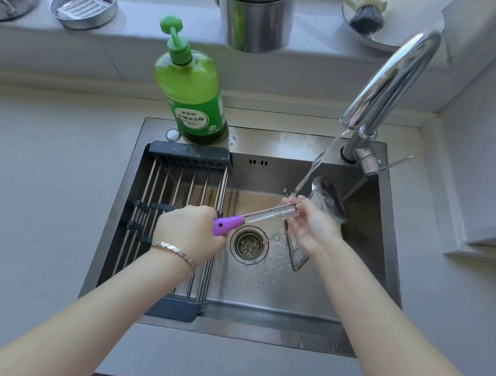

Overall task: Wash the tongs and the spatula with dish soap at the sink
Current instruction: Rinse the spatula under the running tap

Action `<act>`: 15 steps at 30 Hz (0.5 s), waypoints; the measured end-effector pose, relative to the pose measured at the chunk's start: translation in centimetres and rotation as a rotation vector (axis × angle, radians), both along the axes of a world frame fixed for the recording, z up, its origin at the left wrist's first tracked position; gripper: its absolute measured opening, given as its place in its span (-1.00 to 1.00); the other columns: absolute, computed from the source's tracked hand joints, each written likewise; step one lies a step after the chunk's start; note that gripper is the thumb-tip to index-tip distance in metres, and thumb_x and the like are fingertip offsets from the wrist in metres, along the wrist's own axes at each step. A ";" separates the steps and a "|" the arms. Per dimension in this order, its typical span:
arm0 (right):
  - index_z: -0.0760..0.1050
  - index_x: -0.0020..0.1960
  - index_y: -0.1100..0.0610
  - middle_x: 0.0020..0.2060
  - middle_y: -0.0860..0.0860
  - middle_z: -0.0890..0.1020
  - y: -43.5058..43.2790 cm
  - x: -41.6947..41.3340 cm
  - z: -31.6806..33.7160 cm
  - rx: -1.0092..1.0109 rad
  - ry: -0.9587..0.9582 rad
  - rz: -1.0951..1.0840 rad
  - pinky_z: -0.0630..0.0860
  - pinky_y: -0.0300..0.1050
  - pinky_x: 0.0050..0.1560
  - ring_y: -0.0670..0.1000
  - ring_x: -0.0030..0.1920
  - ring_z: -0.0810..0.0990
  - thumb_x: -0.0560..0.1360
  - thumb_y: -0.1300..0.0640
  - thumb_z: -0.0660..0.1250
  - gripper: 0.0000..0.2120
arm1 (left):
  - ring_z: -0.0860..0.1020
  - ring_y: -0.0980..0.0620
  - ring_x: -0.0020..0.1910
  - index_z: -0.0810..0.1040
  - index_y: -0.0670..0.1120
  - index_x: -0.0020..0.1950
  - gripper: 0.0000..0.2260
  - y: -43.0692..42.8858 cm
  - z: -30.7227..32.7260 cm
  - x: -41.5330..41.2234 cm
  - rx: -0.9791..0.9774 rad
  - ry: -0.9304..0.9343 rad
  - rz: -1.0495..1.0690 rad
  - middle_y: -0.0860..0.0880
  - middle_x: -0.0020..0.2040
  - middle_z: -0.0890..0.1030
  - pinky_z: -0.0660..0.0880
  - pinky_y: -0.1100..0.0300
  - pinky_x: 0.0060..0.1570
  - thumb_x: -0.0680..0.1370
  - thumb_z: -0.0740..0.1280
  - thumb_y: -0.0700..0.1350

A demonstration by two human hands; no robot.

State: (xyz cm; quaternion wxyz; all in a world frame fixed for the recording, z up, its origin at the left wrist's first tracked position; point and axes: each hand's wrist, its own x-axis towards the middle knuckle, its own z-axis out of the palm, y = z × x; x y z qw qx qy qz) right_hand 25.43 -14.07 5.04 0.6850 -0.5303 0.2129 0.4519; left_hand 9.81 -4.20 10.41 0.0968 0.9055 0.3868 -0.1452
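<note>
**Steel spatula (268, 214) held under running water**

The stainless sink (352, 296) lay below both grips, and I could see its drying rack (181, 160) beneath the left hand (187, 232). The faucet (390, 77) rose beyond the right hand (314, 225), its stream landing on the spatula's neck just past that hand. The green soap bottle (192, 98) stood beyond the left hand, on the sink's rim. I saw the left hand wrapped tight round the purple handle, and the right hand's fingers curled round the steel shaft near the blade. The tongs (290, 250) lay on the sink floor beneath the right hand, beside the drain (248, 244).
</note>
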 end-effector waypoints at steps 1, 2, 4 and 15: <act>0.43 -0.24 0.21 -0.51 0.00 0.64 -0.2 -0.2 -0.2 0.013 0.018 -0.020 0.59 -0.26 -0.41 -0.08 -0.39 0.65 0.56 0.35 0.17 -0.78 | 0.55 -0.01 -0.27 0.52 -0.01 -0.09 -0.79 0.0 -0.2 -0.2 -0.047 0.009 0.000 0.04 -0.30 0.51 0.47 0.23 -0.24 0.48 0.26 0.12; 0.43 -0.21 0.23 -0.51 0.01 0.64 -0.4 -0.5 -0.4 0.042 0.038 -0.040 0.61 -0.23 -0.40 -0.08 -0.41 0.66 0.57 0.36 0.15 -0.80 | 0.55 0.00 -0.29 0.51 -0.01 -0.11 -0.77 0.1 -0.3 -0.4 -0.116 0.022 0.016 0.04 -0.32 0.51 0.46 0.23 -0.25 0.47 0.27 0.14; 0.42 -0.14 0.25 -0.47 0.04 0.66 -0.7 -1.2 -0.5 0.131 0.083 -0.056 0.62 -0.20 -0.38 -0.05 -0.41 0.67 0.57 0.41 0.11 -0.81 | 0.50 0.04 -0.40 0.50 -0.05 -0.12 -0.75 0.4 -0.5 -0.4 -0.365 0.046 0.102 0.03 -0.36 0.50 0.45 0.24 -0.32 0.46 0.30 0.13; 0.45 0.11 0.33 -0.05 0.21 0.61 -3.1 -3.0 -1.0 -0.127 -0.052 0.403 0.61 -0.12 -0.14 0.12 -0.09 0.62 0.59 0.31 0.15 -0.83 | 0.42 0.06 -0.42 0.34 0.01 -0.29 -0.55 -0.1 0.0 -1.8 -0.210 0.137 -0.032 0.08 -0.42 0.40 0.46 0.22 -0.32 0.45 0.09 0.38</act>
